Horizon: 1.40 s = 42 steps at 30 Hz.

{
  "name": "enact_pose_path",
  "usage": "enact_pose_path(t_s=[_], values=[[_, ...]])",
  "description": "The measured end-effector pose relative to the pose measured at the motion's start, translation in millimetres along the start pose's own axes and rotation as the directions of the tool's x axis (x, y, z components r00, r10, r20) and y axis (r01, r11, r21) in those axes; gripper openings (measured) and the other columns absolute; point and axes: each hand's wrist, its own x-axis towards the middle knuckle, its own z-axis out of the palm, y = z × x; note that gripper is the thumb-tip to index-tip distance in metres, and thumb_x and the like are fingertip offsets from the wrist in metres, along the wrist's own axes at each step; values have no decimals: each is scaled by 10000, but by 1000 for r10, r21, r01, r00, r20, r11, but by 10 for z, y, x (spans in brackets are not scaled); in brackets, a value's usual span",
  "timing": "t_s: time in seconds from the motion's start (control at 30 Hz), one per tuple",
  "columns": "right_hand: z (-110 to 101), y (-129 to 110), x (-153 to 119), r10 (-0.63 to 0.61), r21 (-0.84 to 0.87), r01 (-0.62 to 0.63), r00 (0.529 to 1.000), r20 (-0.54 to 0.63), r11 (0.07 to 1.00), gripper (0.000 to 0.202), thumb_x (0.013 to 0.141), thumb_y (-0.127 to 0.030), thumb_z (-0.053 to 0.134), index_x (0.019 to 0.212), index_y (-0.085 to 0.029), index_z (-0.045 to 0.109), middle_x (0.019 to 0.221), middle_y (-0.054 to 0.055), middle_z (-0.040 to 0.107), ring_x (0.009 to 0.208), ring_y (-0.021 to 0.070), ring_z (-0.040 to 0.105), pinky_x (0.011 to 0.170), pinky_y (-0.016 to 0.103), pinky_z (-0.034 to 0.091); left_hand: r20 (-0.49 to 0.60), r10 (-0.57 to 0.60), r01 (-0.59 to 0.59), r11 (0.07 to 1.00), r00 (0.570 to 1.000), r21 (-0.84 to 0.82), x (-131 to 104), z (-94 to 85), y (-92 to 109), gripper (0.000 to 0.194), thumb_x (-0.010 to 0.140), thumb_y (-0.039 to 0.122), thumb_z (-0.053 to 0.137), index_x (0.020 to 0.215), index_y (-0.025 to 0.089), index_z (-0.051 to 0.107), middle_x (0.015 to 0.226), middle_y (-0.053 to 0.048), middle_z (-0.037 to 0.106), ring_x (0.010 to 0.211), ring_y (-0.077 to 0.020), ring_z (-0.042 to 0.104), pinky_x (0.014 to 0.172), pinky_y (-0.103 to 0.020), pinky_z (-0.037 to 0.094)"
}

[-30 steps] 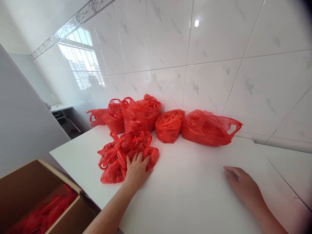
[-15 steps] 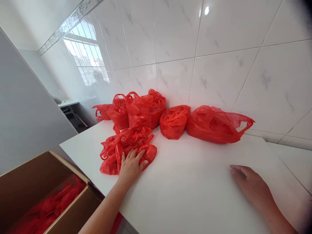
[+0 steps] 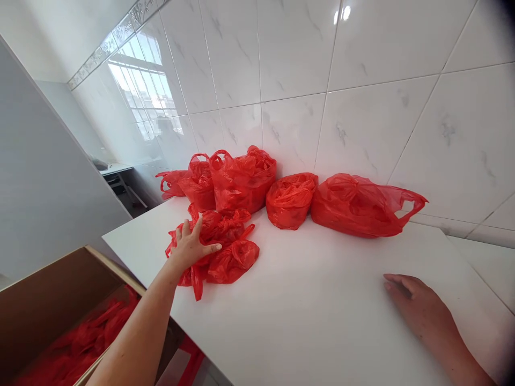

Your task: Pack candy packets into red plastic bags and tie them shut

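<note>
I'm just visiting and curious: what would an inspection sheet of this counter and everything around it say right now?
Surface: white counter, smooth, set against the tiled wall.
Job's things: crumpled red bag bundle near the counter's front left edge.
Clutter: four more red bags in a row along the wall; cardboard box below the counter's left edge, red bags inside.
Hands: left hand rests on the bundle, fingers spread; right hand lies flat on the bare counter, holding nothing.
Cables: nothing seen.
Surroundings: window reflected in the tiles; grey panel at left.
</note>
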Motion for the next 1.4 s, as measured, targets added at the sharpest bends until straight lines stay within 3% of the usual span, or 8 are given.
enact_pose_path(t_s=[0.27, 0.33, 0.43, 0.6, 0.73, 0.93, 1.17, 1.4], values=[[-8, -35, -40, -4, 5, 4, 1000, -5, 1000, 366, 750, -457, 475, 999, -249, 645, 1186, 36, 588, 1044, 268, 552, 781, 391, 461, 198, 100, -99, 995, 975, -13, 135, 231, 166, 1145, 518, 697, 665, 1457, 316, 131, 1534, -179, -31, 1351, -503, 26, 993, -582, 285], [-5, -25, -34, 0, 1, 0, 1000, 1, 1000, 366, 747, -458, 482, 998, -247, 645, 1185, 33, 587, 1042, 266, 551, 793, 392, 457, 190, 91, -100, 994, 978, 37, 157, 287, 176, 1192, 479, 597, 746, 1458, 316, 126, 1527, -186, -106, 1331, -528, 109, 979, -555, 324], [-2, -14, -22, 9, -8, -9, 1000, 19, 1000, 360, 749, -447, 486, 1012, -254, 639, 1201, 20, 576, 1049, 254, 546, 808, 386, 451, 153, 144, -157, 984, 978, 81, 217, 324, 155, 993, 616, 437, 707, 1450, 308, 182, 1521, -203, -100, 1250, -491, 362, 929, -488, 397], [12, 15, -5, 11, -24, -10, 1000, 18, 1000, 353, 752, -440, 498, 1012, -247, 640, 1211, 25, 569, 1059, 258, 541, 813, 388, 441, 120, 249, -262, 960, 961, 103, 282, 307, 131, 642, 729, 287, 573, 1348, 257, 403, 1463, -184, 230, 1079, -343, 564, 800, -384, 466], [24, 45, 2, -19, -29, 19, 1000, 21, 999, 345, 765, -451, 497, 1012, -255, 637, 1204, 25, 573, 1064, 261, 540, 807, 383, 442, 58, 273, -278, 956, 960, 93, 223, 358, 139, 295, 779, 216, 480, 1048, 188, 597, 1196, -123, 528, 891, -217, 617, 712, -296, 459], [24, 39, -7, -12, -29, 13, 999, 30, 1000, 346, 762, -455, 498, 1016, -260, 631, 1211, 14, 569, 1059, 251, 548, 807, 374, 455, -48, 297, -293, 953, 954, 74, 137, 416, 168, 163, 793, 154, 430, 803, 181, 590, 891, -64, 628, 771, -175, 597, 643, -256, 417], [32, 59, 4, -40, 2, 40, 999, 12, 999, 365, 744, -468, 494, 988, -243, 648, 1167, 37, 593, 1038, 267, 562, 834, 398, 458, -168, 315, -306, 949, 934, 75, 95, 65, 172, 122, 794, 195, 433, 766, 189, 551, 851, -48, 623, 767, -178, 571, 653, -266, 380], [-7, 10, -24, -19, -35, 20, 999, 33, 999, 359, 745, -485, 478, 970, -261, 645, 1168, 43, 603, 1032, 264, 576, 822, 383, 464, -413, 253, -212, 967, 875, 143, 83, -735, -200, 208, 829, 244, 419, 858, 105, 570, 804, -23, 577, 763, -132, 510, 703, -240, 350]])
